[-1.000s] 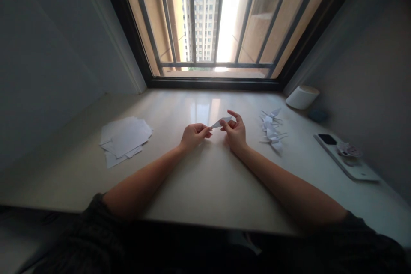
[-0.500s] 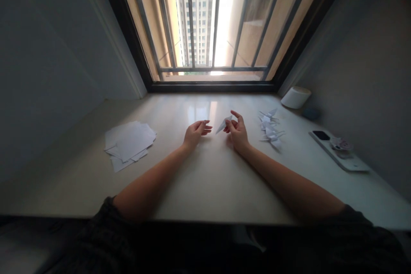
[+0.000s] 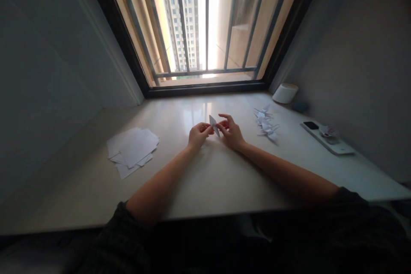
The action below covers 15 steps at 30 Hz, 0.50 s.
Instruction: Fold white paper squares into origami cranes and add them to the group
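Fingers (image 3: 221, 129) hide the middle of our paper (image 3: 212, 119); we cannot make out its creases. White, slim, pointed at both ends, it tilts between left hand's (image 3: 196, 135) and right hand's (image 3: 233, 136) pinching fingertips.

left grip (image 3: 197, 135) just beside right grip (image 3: 231, 133)

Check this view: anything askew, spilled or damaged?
No spill or damage visible. Slightly askew: the stack of white paper sheets, off to the left; corners stick out at uneven angles instead of lining up. The folded paper pinched by the left hand and right hand shows nothing odd.
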Available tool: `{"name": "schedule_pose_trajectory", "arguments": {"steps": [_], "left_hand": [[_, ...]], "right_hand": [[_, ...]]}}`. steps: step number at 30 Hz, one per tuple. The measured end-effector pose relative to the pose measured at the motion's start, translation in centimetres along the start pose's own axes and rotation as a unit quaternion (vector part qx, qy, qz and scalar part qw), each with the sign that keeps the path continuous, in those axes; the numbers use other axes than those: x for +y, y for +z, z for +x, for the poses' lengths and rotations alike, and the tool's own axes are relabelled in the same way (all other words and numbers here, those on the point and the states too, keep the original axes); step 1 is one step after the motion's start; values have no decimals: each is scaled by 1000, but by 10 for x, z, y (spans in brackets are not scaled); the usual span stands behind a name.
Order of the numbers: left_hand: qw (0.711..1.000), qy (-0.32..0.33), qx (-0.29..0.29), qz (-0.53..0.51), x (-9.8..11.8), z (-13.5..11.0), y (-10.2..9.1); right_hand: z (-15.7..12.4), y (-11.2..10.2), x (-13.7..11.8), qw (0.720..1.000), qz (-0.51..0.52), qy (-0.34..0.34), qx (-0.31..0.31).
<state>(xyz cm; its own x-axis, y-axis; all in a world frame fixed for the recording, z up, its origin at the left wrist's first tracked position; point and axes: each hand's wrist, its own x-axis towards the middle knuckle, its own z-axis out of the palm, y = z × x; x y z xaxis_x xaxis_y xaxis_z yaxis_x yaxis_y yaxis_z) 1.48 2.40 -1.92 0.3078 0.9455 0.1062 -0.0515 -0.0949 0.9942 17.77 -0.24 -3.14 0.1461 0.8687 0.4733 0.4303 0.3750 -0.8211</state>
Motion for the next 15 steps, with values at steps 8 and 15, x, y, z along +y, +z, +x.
{"name": "schedule_pose_trajectory", "arguments": {"steps": [8,15], "left_hand": [[998,-6,22,-57,-2,3,-2],[999,-1,-4,-40,-4,3,-2]], "right_hand": [[11,6,-12,999,-37,38,9],[1,6,-11,997,-58,-59,-1]]}}
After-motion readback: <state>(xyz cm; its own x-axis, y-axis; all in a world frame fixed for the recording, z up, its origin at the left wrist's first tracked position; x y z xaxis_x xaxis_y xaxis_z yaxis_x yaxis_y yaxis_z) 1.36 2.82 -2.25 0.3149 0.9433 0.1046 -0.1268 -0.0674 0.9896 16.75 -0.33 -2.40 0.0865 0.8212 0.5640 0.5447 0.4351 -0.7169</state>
